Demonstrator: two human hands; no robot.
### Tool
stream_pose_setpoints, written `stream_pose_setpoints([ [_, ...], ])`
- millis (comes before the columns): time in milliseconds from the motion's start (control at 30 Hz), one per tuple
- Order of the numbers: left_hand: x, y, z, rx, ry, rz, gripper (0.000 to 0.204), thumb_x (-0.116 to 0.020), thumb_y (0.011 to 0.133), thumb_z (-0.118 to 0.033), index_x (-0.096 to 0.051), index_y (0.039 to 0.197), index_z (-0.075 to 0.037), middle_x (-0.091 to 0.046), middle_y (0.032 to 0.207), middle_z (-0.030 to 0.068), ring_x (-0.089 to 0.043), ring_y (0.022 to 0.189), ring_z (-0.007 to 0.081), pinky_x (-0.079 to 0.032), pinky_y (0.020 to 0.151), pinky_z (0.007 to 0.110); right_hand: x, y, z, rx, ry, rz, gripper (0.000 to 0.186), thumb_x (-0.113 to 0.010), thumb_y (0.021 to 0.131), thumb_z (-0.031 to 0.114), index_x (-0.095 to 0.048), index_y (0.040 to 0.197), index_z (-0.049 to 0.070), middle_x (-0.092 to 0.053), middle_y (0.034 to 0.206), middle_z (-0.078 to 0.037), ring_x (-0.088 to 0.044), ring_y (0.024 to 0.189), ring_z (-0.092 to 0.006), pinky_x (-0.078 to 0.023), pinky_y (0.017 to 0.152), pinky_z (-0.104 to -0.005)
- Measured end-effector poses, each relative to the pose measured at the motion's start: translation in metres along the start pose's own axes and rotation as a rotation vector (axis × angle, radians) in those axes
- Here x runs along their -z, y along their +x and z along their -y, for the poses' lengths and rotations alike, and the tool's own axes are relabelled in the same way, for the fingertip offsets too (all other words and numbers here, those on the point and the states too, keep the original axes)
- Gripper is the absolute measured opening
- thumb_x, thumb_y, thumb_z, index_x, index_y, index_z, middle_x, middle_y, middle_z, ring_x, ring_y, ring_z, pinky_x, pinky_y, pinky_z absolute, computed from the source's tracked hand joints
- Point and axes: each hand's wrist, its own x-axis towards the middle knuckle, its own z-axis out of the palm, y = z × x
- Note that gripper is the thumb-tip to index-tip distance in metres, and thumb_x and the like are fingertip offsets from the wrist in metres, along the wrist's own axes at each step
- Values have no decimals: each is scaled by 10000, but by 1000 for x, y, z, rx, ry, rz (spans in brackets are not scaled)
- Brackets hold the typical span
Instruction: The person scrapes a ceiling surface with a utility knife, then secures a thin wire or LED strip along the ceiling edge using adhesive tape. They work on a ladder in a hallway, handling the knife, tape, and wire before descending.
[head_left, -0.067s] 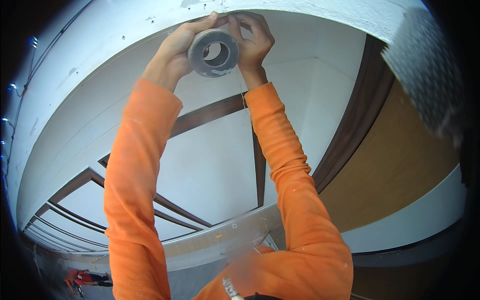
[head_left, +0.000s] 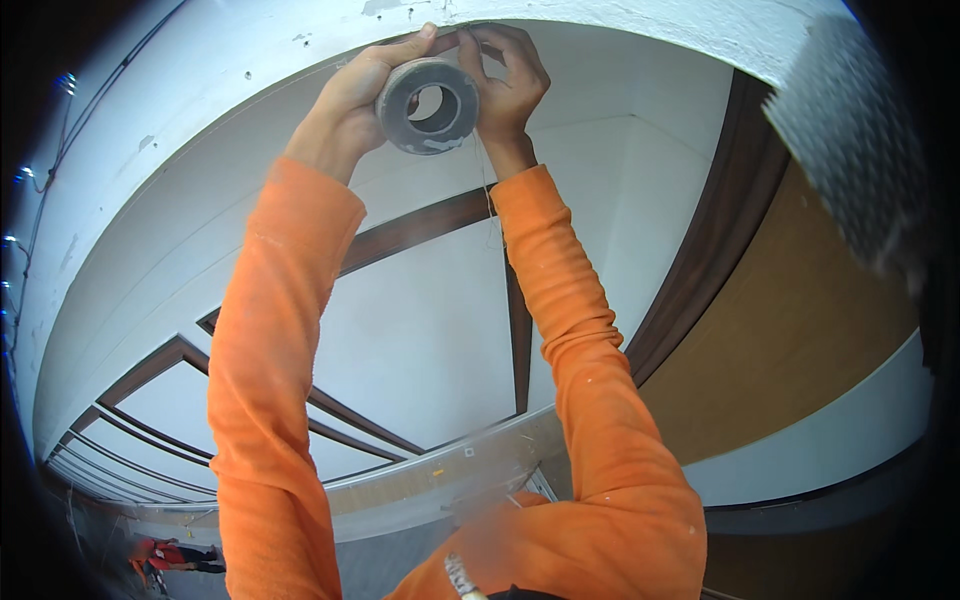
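Observation:
My left hand [head_left: 350,110] grips a grey roll of tape [head_left: 445,97], its round core facing me, raised against the lower edge of a white painted beam [head_left: 640,37] overhead. My right hand [head_left: 508,85] is beside the roll, fingers bent and pinched at that edge; what lies between the fingertips is too small to make out. A thin loose thread [head_left: 488,225] dangles below my right hand. Both my forearms, in orange sleeves, reach up from the lower part of the view.
A blurred perforated metal piece [head_left: 845,150] hangs at right. Cables [head_left: 110,90] run along the left. White panels with dark wooden trim [head_left: 410,330] and a brown board [head_left: 780,310] lie beyond my arms. A person in red [head_left: 165,555] appears small at lower left.

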Motion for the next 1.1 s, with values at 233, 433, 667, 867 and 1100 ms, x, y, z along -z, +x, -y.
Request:
stream_pose_setpoints([
  [233,-5,-3,-5,-17,62,4,420,-628,1026,-366,-685,1268,-27,-653,789,-25,-543,694,60,-458,625,245,9,18,3,-35,45,151,111,-763,847,8,-678,918,4,-698,892,-108,-713,794,-229,-640,676,-325],
  [433,-7,-4,-4,-21,97,4,408,-620,1025,-388,-719,1243,-56,-639,778,-54,-472,693,49,-381,630,221,14,18,5,-87,73,181,113,-733,871,6,-641,935,-11,-681,905,-114,-706,799,-236,-649,665,-335],
  [667,-22,-6,0,-54,79,-20,421,-662,1003,-369,-711,1234,-20,-635,680,-54,-521,550,-4,-371,462,136,27,16,6,-156,-12,204,157,-706,921,47,-665,1056,-21,-696,960,-131,-699,855,-214,-592,726,-350],
  [867,-18,0,1,-58,87,-27,413,-673,995,-368,-722,1209,-19,-642,680,-45,-520,531,-1,-377,462,131,32,25,9,-69,-99,289,184,-666,935,29,-639,1109,-21,-689,961,-167,-696,858,-293,-554,749,-393],
  [1100,-18,-2,-2,-54,108,-50,397,-674,991,-378,-746,1155,-24,-644,695,-45,-522,544,-1,-383,468,144,22,13,11,-333,68,198,180,-693,953,143,-651,986,-30,-688,958,-100,-689,890,-192,-607,815,-378],
])
